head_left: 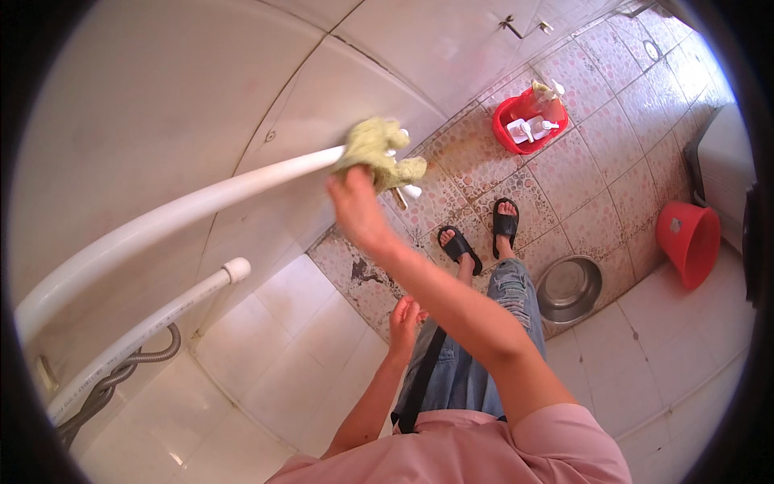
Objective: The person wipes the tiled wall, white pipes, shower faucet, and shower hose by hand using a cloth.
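Observation:
My right hand (358,211) presses a yellow-green cloth (372,149) against the end of a thick white pipe (242,189) along the wall. The cloth wraps over the pipe, and its loose parts bunch up beyond my fingers. Under the cloth, a small white fitting (412,192) sticks out. Lower down, in front of my jeans, my left hand (403,324) hangs in the air with its fingers loosely bent and a little apart. I see nothing in it, and it touches neither cloth nor pipe.
A thinner white pipe (145,331) with a capped end and a grey flexible hose (121,375) run at the left. On the stained tile floor stand a red basket (501,121) of white pump bottles, a metal basin (552,302) and a red bucket (681,242). A white appliance (730,165) is at the right.

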Action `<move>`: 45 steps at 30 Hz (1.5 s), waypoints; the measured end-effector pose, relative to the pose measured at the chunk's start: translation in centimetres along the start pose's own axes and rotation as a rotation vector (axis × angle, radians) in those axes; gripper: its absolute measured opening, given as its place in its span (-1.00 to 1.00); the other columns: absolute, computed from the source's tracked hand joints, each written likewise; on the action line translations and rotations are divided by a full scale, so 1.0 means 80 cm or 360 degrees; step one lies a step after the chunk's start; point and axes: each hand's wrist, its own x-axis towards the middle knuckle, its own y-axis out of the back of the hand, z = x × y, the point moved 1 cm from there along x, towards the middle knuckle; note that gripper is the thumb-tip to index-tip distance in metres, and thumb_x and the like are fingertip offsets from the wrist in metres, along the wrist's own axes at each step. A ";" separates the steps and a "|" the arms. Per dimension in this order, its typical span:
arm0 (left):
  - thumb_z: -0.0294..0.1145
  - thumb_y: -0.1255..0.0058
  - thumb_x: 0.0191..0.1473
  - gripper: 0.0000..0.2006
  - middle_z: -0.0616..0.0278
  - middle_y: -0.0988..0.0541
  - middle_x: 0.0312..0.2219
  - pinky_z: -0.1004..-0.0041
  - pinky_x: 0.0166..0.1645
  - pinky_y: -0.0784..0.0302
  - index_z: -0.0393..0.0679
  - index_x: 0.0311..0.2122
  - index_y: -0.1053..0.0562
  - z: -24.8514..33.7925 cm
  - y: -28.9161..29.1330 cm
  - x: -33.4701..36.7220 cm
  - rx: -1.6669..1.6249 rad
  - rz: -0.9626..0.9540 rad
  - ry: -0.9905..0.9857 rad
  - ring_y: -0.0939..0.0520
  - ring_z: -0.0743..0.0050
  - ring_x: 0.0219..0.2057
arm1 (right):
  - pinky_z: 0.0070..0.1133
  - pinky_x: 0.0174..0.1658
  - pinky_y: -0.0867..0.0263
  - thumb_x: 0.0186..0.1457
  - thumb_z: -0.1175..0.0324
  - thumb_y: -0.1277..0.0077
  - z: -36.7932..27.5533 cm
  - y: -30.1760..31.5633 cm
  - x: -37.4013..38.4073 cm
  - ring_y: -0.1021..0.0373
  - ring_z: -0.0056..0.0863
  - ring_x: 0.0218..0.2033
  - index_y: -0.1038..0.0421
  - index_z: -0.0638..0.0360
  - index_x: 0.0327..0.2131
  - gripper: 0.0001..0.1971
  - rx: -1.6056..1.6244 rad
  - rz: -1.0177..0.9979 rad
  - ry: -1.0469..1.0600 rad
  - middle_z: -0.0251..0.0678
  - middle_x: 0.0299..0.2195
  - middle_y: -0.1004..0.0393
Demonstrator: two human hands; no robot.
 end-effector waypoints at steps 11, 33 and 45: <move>-0.27 0.19 0.07 -0.72 0.23 -0.41 -0.25 0.53 -0.15 -0.34 -0.20 -0.15 -0.27 0.020 -0.012 -0.009 -0.0160 -0.0334 0.0070 -0.43 0.58 -0.23 | -0.29 0.14 0.23 -0.19 0.60 0.21 -0.207 -0.051 -0.051 0.15 -0.03 0.11 0.05 0.36 0.04 -0.39 0.0310 -0.0148 0.1454 0.13 0.02 0.05; -0.34 0.27 0.08 -0.56 0.20 -0.27 -0.04 0.42 0.01 -0.19 -0.18 0.07 -0.04 0.151 -0.047 0.096 0.0161 0.0076 -0.0763 -0.30 0.42 -0.03 | -0.57 -0.30 -0.16 0.12 0.13 0.33 0.102 0.156 0.079 -0.20 -0.57 -0.40 -0.25 0.31 -0.42 -0.63 0.0103 0.0525 0.0213 -0.22 -0.53 -0.30; -0.43 0.22 0.07 -0.64 0.31 -0.33 -0.19 0.60 -0.10 -0.22 -0.25 0.00 -0.15 0.156 -0.099 0.136 0.0257 -0.0018 -0.0673 -0.33 0.66 -0.22 | -0.42 -0.16 -0.14 0.11 0.09 0.45 0.122 0.122 0.055 -0.26 -0.22 -0.35 -0.25 0.28 -0.34 -0.58 -0.0351 -0.0354 -0.0123 -0.11 -0.39 -0.31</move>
